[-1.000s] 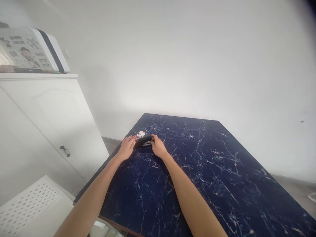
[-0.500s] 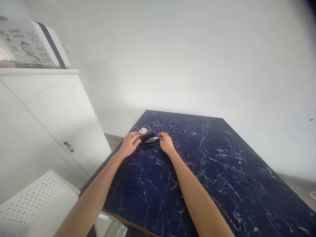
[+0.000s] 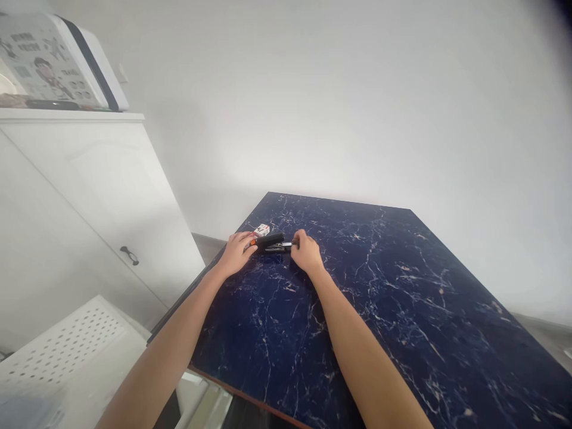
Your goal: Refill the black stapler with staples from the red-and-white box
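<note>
A black stapler [image 3: 272, 242] lies on the dark blue marble table [image 3: 366, 310] near its far left corner. My left hand [image 3: 238, 252] grips the stapler's left end, fingers curled over it. My right hand [image 3: 307, 252] pinches its right end, where a metal part shows. A small white and red box [image 3: 261, 229] sits just behind the stapler, untouched.
A white cabinet [image 3: 80, 196] with a dark handle [image 3: 130, 255] stands to the left, with a printed box [image 3: 53, 65] on top. A white perforated surface [image 3: 67, 351] lies at lower left. A pale wall rises behind the table.
My right hand has slid a little to the right along the stapler, and more of the metal part shows. The view has shifted slightly downward and left.
</note>
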A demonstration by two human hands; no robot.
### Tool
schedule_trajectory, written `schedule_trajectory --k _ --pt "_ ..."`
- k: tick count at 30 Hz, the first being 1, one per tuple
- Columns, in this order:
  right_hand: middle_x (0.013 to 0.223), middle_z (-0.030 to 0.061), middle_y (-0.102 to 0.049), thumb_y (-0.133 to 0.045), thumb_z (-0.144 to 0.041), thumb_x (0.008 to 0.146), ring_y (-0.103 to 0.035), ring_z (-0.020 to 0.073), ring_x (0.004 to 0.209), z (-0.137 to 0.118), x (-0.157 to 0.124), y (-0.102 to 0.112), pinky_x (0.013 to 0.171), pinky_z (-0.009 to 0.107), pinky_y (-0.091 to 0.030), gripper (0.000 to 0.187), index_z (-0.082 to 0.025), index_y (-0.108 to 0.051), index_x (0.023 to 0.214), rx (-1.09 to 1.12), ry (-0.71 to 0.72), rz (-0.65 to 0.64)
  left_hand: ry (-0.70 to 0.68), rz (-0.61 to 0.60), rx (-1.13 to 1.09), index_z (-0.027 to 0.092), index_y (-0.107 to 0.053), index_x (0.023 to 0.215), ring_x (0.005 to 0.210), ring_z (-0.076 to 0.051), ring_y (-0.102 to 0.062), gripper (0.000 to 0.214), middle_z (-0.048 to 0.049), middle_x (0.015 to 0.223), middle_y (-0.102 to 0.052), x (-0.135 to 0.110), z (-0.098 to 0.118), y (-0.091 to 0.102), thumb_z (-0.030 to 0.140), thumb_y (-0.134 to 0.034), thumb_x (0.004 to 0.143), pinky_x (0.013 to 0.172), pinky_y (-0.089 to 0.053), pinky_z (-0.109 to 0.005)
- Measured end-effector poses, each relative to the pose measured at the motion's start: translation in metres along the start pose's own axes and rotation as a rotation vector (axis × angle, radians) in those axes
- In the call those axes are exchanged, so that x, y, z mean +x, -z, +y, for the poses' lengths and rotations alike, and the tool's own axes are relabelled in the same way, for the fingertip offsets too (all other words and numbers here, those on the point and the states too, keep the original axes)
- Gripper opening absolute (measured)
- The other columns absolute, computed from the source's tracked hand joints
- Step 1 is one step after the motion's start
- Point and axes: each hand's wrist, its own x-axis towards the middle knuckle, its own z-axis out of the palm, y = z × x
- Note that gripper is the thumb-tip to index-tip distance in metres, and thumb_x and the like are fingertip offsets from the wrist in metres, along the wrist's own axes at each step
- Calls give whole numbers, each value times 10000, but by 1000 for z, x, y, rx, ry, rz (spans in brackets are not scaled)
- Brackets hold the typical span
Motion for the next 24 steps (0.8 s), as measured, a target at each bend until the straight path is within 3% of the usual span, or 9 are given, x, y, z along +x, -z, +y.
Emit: schedule_trajectory --k 3,6,8,12,18,21,24 --pt "1016 62 -699 -448 -217 924 -635 205 878 8 2 6 795 299 -450 212 -203 -555 1106 160 -209 101 -6 2 2 222 -651 1263 1296 -293 -424 337 -78 1364 -557 -1 3 2 369 -501 999 1135 -342 -478" --pt "1086 117 -682 -366 -156 933 -632 234 922 5 -3 6 808 327 -439 308 -173 -583 1151 29 -321 189 -4 4 8 211 -665 1236 1279 -298 -437 330 -84 1344 -573 -1 6 4 377 -520 990 1123 -354 -483" --pt "1072 150 -670 -364 -119 916 -615 258 954 -4 -9 1 835 346 -425 332 -147 -632 1110 -123 -277 137 -4 5 8 213 -669 1230 1277 -301 -439 328 -82 1341 -576 -1 6 4 383 -527 988 1118 -359 -482" --pt "1007 151 -648 -394 -105 904 -579 259 969 -26 -19 -14 916 354 -398 320 -134 -698 1001 -254 -45 -36 -10 27 19 222 -682 1226 1258 -305 -454 334 -79 1327 -580 0 6 4 407 -547 983 1102 -383 -478" --pt "1151 122 -607 -448 -202 908 -526 274 1046 -34 -18 -21 941 380 -395 378 -195 -666 1217 -208 87 -175 1 74 46 236 -698 1226 1239 -300 -488 329 -87 1317 -581 0 6 4 398 -577 966 1099 -405 -461" --pt "1225 116 -599 -488 -275 903 -514 302 1111 -32 -17 -19 969 420 -389 446 -226 -612 1329 -165 44 -147 60 102 145 255 -689 1257 1300 -342 -443 370 -95 1407 -529 -2 9 6 434 -601 945 1117 -368 -503" --pt "1230 137 -619 -468 -266 910 -542 287 1123 -27 -21 -13 987 398 -398 467 -161 -582 1350 -47 -68 -6 165 97 166 286 -627 1349 1310 -344 -446 398 -74 1440 -518 -4 8 8 384 -540 973 1099 -376 -508"
